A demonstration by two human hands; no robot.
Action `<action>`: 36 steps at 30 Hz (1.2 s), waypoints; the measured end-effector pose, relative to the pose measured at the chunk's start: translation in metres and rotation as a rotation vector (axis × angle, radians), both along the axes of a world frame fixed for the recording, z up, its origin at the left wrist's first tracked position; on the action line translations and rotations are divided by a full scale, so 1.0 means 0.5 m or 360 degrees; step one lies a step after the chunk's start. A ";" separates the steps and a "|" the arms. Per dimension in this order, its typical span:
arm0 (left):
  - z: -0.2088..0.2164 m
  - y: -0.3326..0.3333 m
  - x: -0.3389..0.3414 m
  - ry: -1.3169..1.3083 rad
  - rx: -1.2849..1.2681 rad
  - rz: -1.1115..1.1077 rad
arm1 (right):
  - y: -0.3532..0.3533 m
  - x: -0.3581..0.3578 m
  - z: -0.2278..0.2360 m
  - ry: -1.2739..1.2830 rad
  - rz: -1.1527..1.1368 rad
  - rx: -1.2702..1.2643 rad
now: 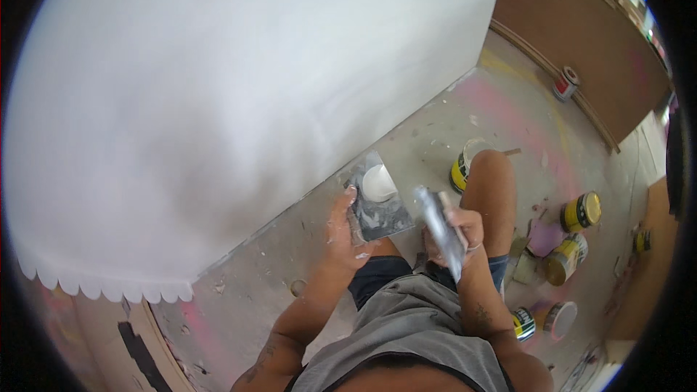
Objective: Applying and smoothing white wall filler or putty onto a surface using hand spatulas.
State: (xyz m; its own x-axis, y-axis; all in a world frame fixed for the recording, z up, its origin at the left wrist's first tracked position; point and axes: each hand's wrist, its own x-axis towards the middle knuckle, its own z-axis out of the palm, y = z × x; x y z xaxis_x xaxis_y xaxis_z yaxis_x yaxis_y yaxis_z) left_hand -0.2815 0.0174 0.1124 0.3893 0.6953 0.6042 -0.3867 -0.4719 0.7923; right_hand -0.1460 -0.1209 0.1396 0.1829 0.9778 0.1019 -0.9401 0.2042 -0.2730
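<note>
My left hand [340, 236] is closed around the grip of a dark, smeared rectangular plasterer's board [390, 221]. A smooth mound of white filler [377, 184] lies on the upper part of that board. In my right hand [468, 228] is a metal plastering trowel [440, 231], held by its handle and slightly blurred, its long blade turned edge-on. Trowel and board are apart, with a small gap between them. White smears mark the fingers of my left hand. Beyond both hands rises a large white panel [239, 65], touched by neither tool.
An opened paint can [460, 173] stands beside my bent knee. Several more cans, including a yellow-lidded one [583, 210] and a tipped one [566, 259], are to the right. A brown board [573, 40] leans at the far right, a small can [565, 84] before it. Scalloped white trim [109, 290] edges the panel's left.
</note>
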 end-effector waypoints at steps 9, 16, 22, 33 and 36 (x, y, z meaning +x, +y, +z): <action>0.021 -0.010 0.053 0.0091 -0.1615 -0.0565 | 0.090 0.032 0.015 -0.0369 -0.1673 -0.0847; 0.013 0.049 0.118 -0.0164 -0.0702 -0.0499 | 0.089 0.140 -0.049 -0.0082 -0.0220 -0.0562; -0.002 0.125 0.228 0.0473 0.0696 -0.0170 | 0.191 0.258 -0.048 0.0111 0.0074 -0.0534; -0.119 0.147 0.320 0.2070 0.0647 -0.0130 | 0.410 0.677 -0.372 -0.0856 -0.0574 -0.0605; -0.093 0.187 0.315 0.2347 0.0291 -0.0318 | 0.438 0.756 -0.381 -0.1243 -0.0853 -0.0772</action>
State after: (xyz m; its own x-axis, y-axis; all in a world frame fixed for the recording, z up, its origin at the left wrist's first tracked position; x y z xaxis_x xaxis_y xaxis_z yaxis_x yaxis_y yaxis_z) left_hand -0.1237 0.1109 0.0661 0.7868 0.5185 -0.3347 0.6168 -0.6423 0.4549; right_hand 0.2323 0.0980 -0.0508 0.6538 0.7567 -0.0020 -0.2885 0.2468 -0.9251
